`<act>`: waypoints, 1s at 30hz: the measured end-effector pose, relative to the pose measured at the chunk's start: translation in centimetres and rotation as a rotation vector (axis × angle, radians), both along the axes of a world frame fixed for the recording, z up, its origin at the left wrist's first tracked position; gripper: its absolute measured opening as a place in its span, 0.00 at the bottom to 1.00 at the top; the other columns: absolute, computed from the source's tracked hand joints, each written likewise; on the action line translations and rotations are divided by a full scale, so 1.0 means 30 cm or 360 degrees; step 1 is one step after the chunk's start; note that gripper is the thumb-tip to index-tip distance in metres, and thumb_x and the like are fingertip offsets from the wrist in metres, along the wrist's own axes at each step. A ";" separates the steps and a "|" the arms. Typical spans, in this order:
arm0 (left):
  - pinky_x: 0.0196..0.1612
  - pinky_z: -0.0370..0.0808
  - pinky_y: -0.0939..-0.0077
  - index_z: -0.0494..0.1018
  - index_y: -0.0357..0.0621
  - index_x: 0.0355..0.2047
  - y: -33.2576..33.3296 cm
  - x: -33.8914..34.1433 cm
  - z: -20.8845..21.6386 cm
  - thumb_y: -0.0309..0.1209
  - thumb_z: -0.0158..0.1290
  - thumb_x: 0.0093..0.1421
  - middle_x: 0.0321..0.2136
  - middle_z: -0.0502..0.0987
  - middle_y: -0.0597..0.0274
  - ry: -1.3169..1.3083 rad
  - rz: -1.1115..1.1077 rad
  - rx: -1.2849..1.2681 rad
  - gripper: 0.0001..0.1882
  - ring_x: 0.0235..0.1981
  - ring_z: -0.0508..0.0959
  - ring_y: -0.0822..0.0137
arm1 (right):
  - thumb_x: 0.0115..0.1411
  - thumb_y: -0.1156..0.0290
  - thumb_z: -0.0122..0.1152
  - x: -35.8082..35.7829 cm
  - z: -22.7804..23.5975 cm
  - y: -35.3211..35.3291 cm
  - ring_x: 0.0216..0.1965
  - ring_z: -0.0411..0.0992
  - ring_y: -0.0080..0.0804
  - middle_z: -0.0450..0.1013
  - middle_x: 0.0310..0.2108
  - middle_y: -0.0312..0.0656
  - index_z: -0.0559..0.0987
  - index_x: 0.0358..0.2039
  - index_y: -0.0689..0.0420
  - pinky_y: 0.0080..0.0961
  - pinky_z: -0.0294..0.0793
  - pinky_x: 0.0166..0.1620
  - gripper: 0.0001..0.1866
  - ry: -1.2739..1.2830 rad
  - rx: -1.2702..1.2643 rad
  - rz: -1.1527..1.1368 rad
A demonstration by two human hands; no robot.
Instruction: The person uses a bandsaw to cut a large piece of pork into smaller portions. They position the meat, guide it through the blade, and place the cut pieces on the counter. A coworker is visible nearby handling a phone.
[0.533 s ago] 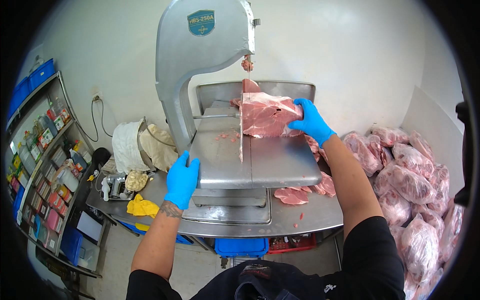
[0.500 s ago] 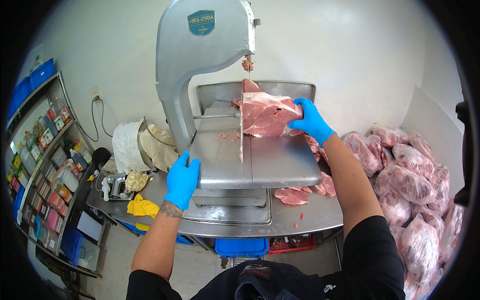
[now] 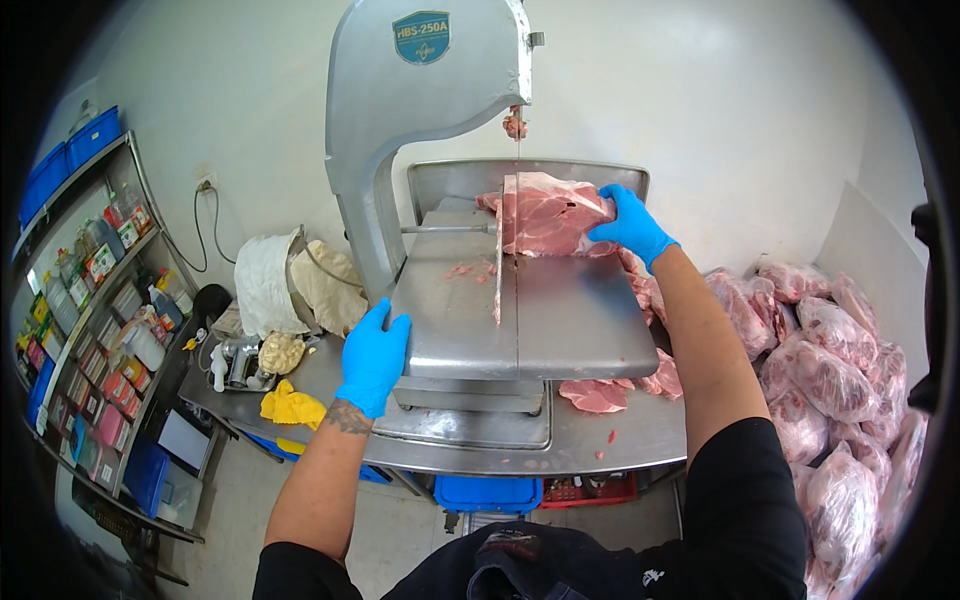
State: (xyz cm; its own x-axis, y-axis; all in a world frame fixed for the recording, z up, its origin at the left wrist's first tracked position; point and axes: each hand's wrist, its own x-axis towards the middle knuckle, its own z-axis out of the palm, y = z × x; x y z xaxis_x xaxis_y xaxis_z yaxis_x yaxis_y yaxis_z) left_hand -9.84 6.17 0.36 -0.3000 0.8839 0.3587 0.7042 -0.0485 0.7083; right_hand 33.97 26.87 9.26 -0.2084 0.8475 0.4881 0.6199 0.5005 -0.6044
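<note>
A large slab of raw meat (image 3: 550, 220) stands on the steel table (image 3: 455, 335) of a band saw (image 3: 365, 120), against the thin upright blade (image 3: 518, 155). My blue-gloved right hand (image 3: 638, 228) grips the slab's right end, thumb in front and fingers over the top. My left hand (image 3: 374, 362), gloved alike, rests at the left front edge of the saw table with thumb and fingers apart, holding nothing. Left of the blade, a thin guide plate (image 3: 498, 265) runs front to back. Meat scraps (image 3: 470, 270) lie on the table, and a small clump (image 3: 514, 127) clings by the upper blade guide.
Cut meat slices (image 3: 595, 395) lie on the steel counter (image 3: 590, 450) below the saw. At the right, bagged meat (image 3: 820, 360) is piled high. A yellow cloth (image 3: 292, 405) and metal machine parts (image 3: 240, 365) sit left. A stocked shelf (image 3: 110, 330) lines the left wall.
The slab has gone farther back along the blade, pushed by my right hand. A piece that stood up behind the blade no longer shows. The view has shifted slightly; my left hand stays by the table edge.
</note>
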 end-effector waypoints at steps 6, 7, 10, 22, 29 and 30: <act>0.61 0.74 0.57 0.69 0.38 0.66 0.010 -0.001 -0.004 0.47 0.55 0.67 0.58 0.77 0.39 0.0045 0.0030 -0.0028 0.34 0.58 0.79 0.44 | 0.34 0.62 0.82 -0.019 0.056 0.042 0.65 0.63 0.60 0.69 0.59 0.57 0.73 0.61 0.53 0.48 0.70 0.66 0.48 -0.0385 0.0358 0.0082; 0.61 0.75 0.57 0.69 0.38 0.66 0.010 -0.001 -0.004 0.47 0.55 0.67 0.57 0.77 0.39 0.0035 0.0028 -0.0031 0.34 0.57 0.79 0.44 | 0.34 0.62 0.82 -0.020 0.060 0.045 0.65 0.64 0.60 0.70 0.59 0.57 0.73 0.60 0.53 0.48 0.70 0.66 0.48 -0.0387 0.0320 0.0080; 0.60 0.75 0.58 0.70 0.39 0.66 0.007 0.000 0.000 0.47 0.55 0.67 0.56 0.78 0.40 0.0022 0.0021 0.0001 0.33 0.57 0.79 0.45 | 0.35 0.60 0.82 -0.006 0.071 0.048 0.64 0.65 0.61 0.70 0.59 0.57 0.74 0.60 0.52 0.48 0.70 0.65 0.47 -0.0455 0.0204 0.0029; 0.60 0.75 0.63 0.69 0.35 0.66 0.006 0.002 0.008 0.43 0.56 0.68 0.58 0.78 0.41 -0.0083 -0.0022 -0.0007 0.32 0.57 0.80 0.50 | 0.42 0.54 0.81 0.080 0.007 -0.018 0.61 0.66 0.59 0.70 0.59 0.55 0.75 0.59 0.51 0.47 0.70 0.64 0.42 -0.0484 0.0254 -0.0211; 0.61 0.75 0.62 0.69 0.36 0.66 0.006 -0.005 0.007 0.43 0.55 0.68 0.59 0.77 0.42 -0.0027 -0.0027 -0.0011 0.32 0.58 0.79 0.48 | 0.49 0.56 0.77 0.097 -0.041 -0.062 0.64 0.66 0.56 0.69 0.61 0.53 0.73 0.63 0.52 0.46 0.70 0.65 0.41 -0.0339 0.0296 -0.0119; 0.62 0.74 0.63 0.69 0.34 0.66 0.004 -0.002 0.010 0.43 0.55 0.69 0.59 0.77 0.40 -0.0004 -0.0030 -0.0023 0.32 0.58 0.79 0.48 | 0.50 0.57 0.77 0.100 -0.046 -0.067 0.64 0.65 0.55 0.68 0.62 0.53 0.73 0.64 0.53 0.46 0.70 0.65 0.41 -0.0287 0.0269 -0.0095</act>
State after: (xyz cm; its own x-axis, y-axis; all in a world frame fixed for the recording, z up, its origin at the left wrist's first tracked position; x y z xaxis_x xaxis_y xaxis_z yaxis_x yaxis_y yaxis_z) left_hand -9.90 6.28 0.65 -0.2842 0.8945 0.3453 0.7014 -0.0515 0.7109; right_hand 36.98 24.85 7.87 -0.2569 0.7702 0.5837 0.7414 0.5446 -0.3922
